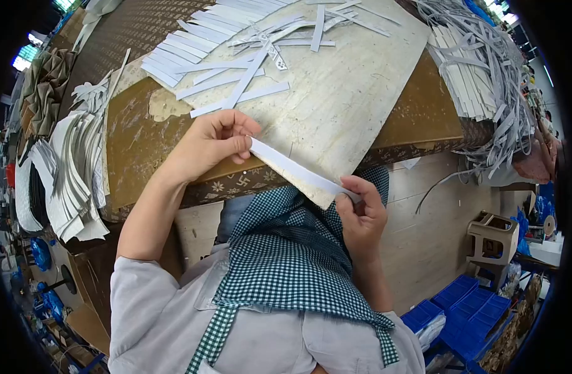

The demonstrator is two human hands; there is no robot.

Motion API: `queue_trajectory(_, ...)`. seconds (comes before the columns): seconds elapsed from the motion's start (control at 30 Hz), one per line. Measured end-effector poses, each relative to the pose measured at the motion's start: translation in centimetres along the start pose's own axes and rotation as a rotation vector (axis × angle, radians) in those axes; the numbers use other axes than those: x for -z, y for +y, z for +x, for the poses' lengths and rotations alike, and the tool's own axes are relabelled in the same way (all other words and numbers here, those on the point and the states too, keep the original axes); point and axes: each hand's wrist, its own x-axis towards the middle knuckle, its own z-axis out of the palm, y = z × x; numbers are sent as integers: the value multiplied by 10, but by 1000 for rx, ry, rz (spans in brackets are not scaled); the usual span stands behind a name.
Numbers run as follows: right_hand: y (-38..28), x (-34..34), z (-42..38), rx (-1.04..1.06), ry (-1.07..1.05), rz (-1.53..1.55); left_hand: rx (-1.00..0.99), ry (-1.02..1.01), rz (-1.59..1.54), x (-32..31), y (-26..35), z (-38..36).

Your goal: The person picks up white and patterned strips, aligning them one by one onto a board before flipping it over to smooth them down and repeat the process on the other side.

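A narrow white strip [298, 171] is stretched between my two hands at the front edge of the table. My left hand [220, 138] pinches its left end between thumb and fingers. At the other end, my right hand [362, 212] grips the strip, lower and nearer my body. Beneath the strip lies a stained, cream-coloured sheet [336, 106], whose corner hangs over the table edge. Loose white strips [242, 90] lie crossed on that sheet beyond my left hand, and one piece [275, 55] among them carries a grey pattern.
A fanned row of white strips [199, 43] lies at the back left. Stacked white pieces [71, 174] hang at the table's left side. Bundled strips [470, 68] and tangled grey strips [510, 93] lie at the right. A beige stool [493, 238] and blue crates [470, 311] stand on the floor.
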Motion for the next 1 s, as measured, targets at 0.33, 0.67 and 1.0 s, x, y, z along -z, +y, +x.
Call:
queue_trajectory(0.33,7,5,-6,-75,29,3,-154,-55,621,5,3,28)
queue_trajectory(0.67,13,-1,-13,-123,-28,-38,-131,-140,860,2,8,37)
queue_trajectory(1.0,19,-2,-8,-176,-49,-33,-158,-90,989,-5,4,35)
